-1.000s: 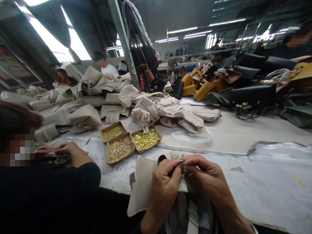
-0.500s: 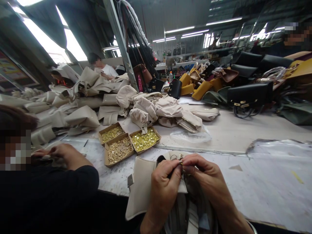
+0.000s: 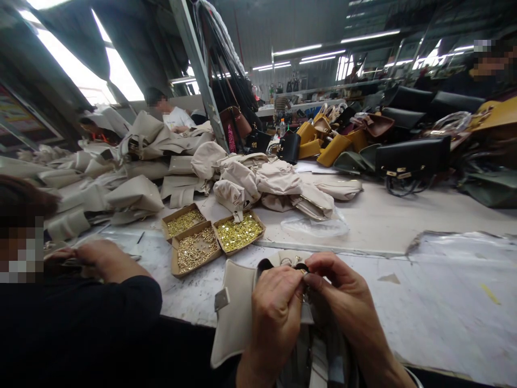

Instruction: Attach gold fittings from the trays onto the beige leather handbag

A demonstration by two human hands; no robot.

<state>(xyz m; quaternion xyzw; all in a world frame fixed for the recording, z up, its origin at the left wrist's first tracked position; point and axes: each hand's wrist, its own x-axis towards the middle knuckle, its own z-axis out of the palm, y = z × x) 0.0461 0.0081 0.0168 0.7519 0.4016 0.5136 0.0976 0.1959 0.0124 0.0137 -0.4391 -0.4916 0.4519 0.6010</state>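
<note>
A cream bag [image 3: 236, 318] with a flap and a square metal piece lies at the near table edge, partly hidden by both hands. My left hand [image 3: 274, 312] is closed on the bag's upper part, its fingers bent over the strap area. Just to the right, my right hand [image 3: 343, 296] pinches at the same spot, thumb and forefinger together beside a small gold-coloured piece. The fingertips of both hands almost meet. What exactly lies between the right fingertips is too small to tell.
Three cardboard trays, one with gold studs [image 3: 197, 250], stand ahead-left. Beyond them lie cream bags [image 3: 278, 180] and a clear plastic bag [image 3: 319, 223]. A co-worker's arm [image 3: 121, 291] is close at left. Black and yellow bags [image 3: 335, 149] are piled at back right.
My left fingers have curled further over the bag, and my right fingertips have shifted slightly. The flap has tilted a little. The co-worker's hand at left has moved slightly left.
</note>
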